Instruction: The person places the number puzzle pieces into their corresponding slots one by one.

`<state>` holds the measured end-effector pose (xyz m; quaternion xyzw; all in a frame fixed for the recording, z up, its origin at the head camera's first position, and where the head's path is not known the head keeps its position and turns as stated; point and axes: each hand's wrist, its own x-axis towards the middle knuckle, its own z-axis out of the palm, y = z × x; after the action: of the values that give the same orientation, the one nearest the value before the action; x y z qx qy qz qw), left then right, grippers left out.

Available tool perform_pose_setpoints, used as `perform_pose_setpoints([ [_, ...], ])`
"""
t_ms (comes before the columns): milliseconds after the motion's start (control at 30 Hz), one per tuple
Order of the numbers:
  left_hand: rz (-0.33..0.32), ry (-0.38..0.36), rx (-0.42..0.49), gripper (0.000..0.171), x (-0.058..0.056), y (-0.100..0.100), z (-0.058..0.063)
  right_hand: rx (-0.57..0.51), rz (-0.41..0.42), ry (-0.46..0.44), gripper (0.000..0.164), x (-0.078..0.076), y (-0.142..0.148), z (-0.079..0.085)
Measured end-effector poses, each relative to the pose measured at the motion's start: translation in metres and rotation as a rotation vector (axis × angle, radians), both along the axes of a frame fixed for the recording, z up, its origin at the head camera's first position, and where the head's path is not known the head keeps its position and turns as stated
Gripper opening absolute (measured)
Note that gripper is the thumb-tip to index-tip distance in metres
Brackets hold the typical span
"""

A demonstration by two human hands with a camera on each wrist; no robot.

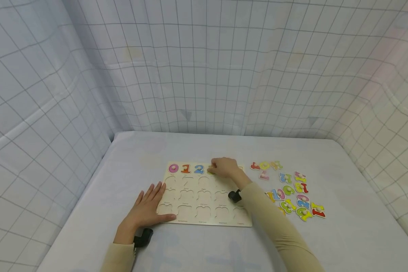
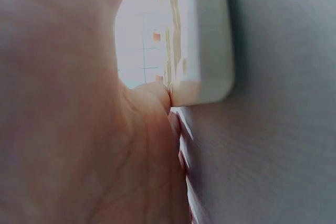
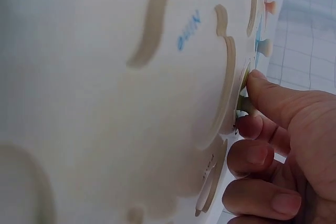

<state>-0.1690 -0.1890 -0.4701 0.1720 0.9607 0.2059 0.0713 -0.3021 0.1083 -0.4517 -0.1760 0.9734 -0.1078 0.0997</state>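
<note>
A wooden number puzzle board (image 1: 212,217) lies on the white-covered table. In its top row sit a pink 0 (image 1: 173,168), a red 1 (image 1: 185,169) and a blue 2 (image 1: 199,169). Just right of the 2, my right hand (image 1: 224,167) pinches a yellow number piece (image 1: 210,169) between thumb and index finger, low over the board; the fingers cover most of it. The right wrist view shows the piece's knob (image 3: 245,104) by the fingertips. My left hand (image 1: 146,207) rests with spread fingers at the board's left edge, thumb along the lower corner.
Right of the board lie several loose colourful number pieces, among them a green 6 (image 1: 288,190) and a red-and-yellow 11 (image 1: 318,210). My right forearm (image 1: 275,223) crosses the board's right side. Gridded white curtains (image 1: 204,75) stand behind the table and at both sides.
</note>
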Motion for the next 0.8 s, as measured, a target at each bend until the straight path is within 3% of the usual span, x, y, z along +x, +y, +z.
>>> perform_pose_setpoints([
  [267, -0.005, 0.016, 0.012, 0.115, -0.001, -0.001, -0.009, -0.029, -0.016, 0.01, 0.037, 0.004, 0.003, -0.001],
  [567, 0.003, 0.024, -0.006, 0.114, 0.0, 0.0, -0.008, -0.188, -0.096, 0.02, 0.043, 0.005, 0.036, 0.009],
  [800, -0.006, 0.034, 0.032, 0.113, 0.0, 0.0, -0.005, -0.09, -0.283, 0.095, 0.047, 0.004, 0.079, 0.016],
])
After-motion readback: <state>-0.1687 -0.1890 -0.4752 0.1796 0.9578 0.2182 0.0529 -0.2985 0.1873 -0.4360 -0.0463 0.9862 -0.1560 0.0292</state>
